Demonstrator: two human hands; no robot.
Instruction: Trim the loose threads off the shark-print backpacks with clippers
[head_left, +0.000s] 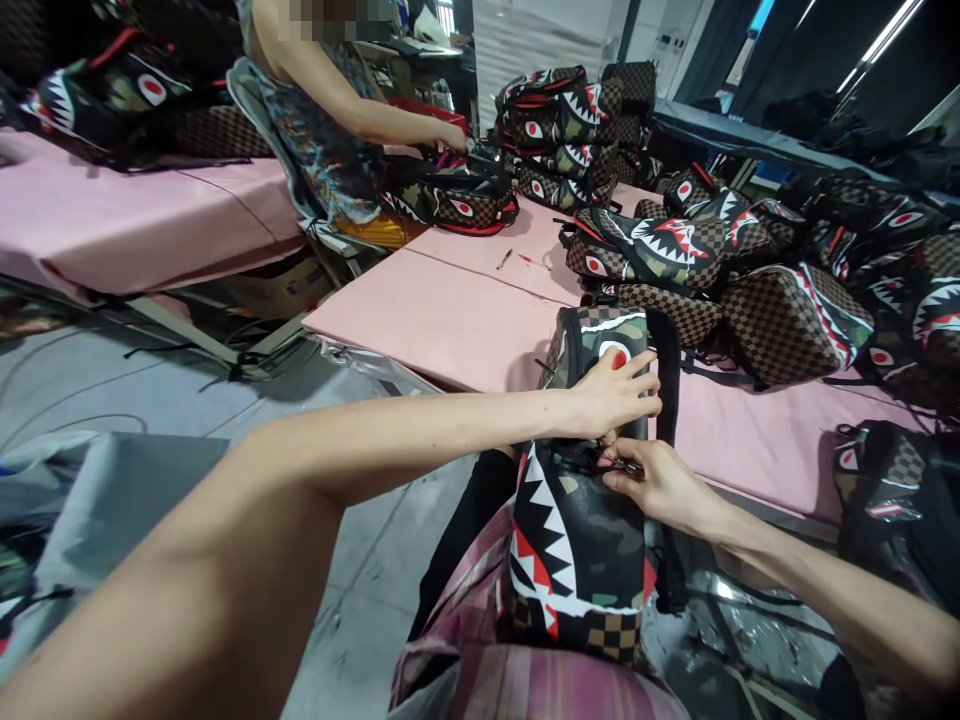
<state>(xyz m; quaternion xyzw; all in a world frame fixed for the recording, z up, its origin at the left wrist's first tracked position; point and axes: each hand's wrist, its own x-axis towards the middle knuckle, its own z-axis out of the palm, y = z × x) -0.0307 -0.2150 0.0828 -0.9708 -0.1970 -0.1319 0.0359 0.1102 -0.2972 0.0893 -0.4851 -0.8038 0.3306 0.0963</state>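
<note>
A backpack point(600, 540) with a camouflage, checkered and shark-mouth print leans from my lap onto the edge of the pink table. My left hand point(619, 395) lies across its upper part, fingers spread over the printed eye; its thumb points down toward the dark seam area. Just below, my right hand point(660, 480) is closed, with thumb and fingers pinching a small dark tool point(628, 466) against the bag. The tool's exact kind is hard to make out, since the fingers cover most of it. A black strap point(667, 385) runs along the bag's right side.
Similar backpacks point(652, 245) are piled on the pink table point(450, 310), with a taller stack point(559, 135) behind. A pen point(505, 259) lies there. Across the table a seated person point(322, 130) handles another bag point(457, 195). At left stands a second pink table point(150, 215).
</note>
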